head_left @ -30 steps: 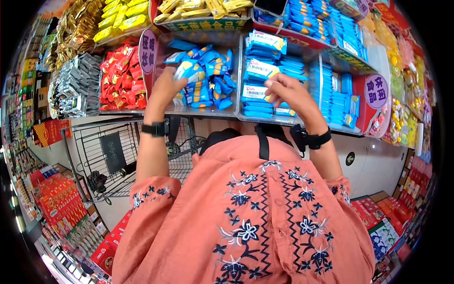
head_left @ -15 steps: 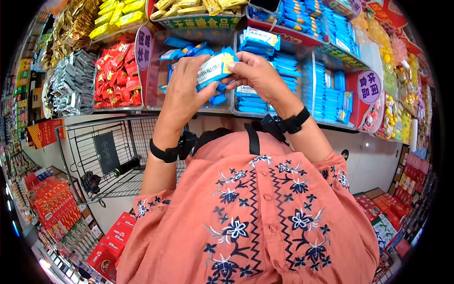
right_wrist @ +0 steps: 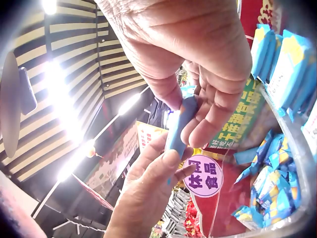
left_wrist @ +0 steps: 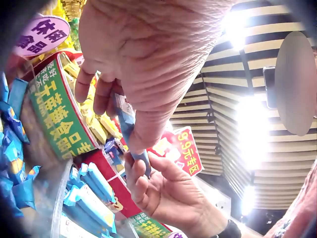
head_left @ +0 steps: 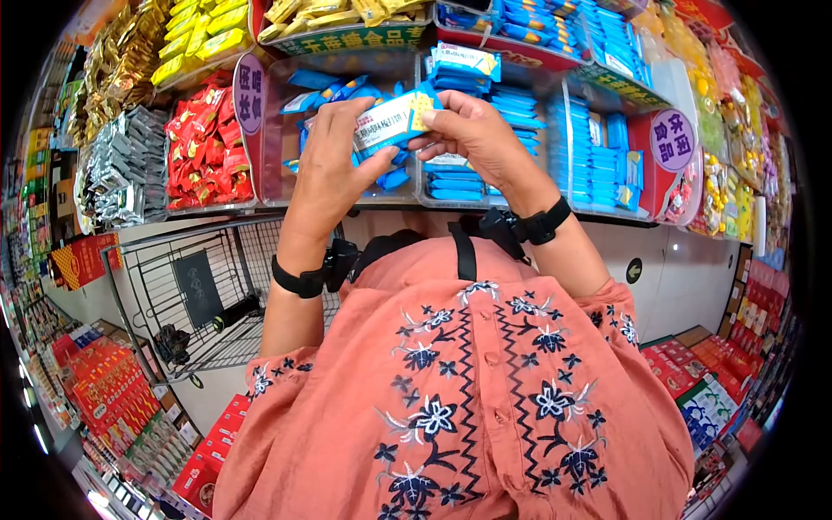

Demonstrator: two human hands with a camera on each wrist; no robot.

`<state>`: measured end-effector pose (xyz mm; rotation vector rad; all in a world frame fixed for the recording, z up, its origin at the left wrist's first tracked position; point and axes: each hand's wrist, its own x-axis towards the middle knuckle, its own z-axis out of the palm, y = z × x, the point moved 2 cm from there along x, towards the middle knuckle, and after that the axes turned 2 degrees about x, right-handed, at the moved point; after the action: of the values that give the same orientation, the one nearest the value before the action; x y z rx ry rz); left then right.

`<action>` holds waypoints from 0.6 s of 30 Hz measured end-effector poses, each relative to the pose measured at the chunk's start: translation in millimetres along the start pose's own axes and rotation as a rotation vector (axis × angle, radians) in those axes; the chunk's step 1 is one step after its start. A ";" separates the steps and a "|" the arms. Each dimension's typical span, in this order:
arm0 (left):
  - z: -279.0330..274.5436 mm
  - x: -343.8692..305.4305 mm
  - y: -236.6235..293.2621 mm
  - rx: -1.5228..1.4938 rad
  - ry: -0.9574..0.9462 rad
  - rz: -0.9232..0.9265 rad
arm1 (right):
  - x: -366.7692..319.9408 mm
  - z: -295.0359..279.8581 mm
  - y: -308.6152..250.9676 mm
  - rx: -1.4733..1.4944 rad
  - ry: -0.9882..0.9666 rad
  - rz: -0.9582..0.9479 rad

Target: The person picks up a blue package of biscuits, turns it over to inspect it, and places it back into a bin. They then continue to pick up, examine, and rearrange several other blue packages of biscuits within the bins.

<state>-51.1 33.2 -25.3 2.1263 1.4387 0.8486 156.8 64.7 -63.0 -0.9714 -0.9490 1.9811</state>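
Observation:
A blue and white snack packet [head_left: 386, 123] is held between both hands above the front bins in the head view. The left hand [head_left: 332, 165] grips its left end, thumb along the lower edge. Its right end, with a yellow picture, is pinched by the right hand [head_left: 487, 143]. In the left wrist view the packet [left_wrist: 126, 119] appears edge-on between the left hand [left_wrist: 143, 59] and the right hand [left_wrist: 173, 198]. The right wrist view also shows the packet [right_wrist: 182, 124] edge-on, fingers of both hands around it.
Below the hands are a bin of loose blue packets [head_left: 394, 179] and one of stacked blue packets [head_left: 457, 186]. Red packets [head_left: 208, 152] and grey packets [head_left: 127, 165] lie to the left. A wire shopping cart [head_left: 234, 260] stands at lower left, near a purple oval sign [head_left: 249, 93].
One second ago the hands were apart, over separate bins. They came together on the packet by half a second ago; since then their hold looks much the same, and the view has shifted slightly.

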 end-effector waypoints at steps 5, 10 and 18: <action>7.4 -0.6 -16.2 -0.252 -0.015 -0.218 | -3.4 -5.7 -1.0 0.012 0.006 -0.082; 9.1 3.7 -12.7 -0.313 0.043 -0.106 | -8.4 -8.2 -6.0 -0.226 0.001 -0.238; 23.4 14.8 -8.3 -0.200 0.141 0.158 | -17.1 -19.9 -0.8 -0.319 0.118 -0.369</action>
<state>-36.2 49.7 -43.8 2.0827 1.2044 1.1709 181.7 56.7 -65.8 -0.9878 -1.2986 1.4785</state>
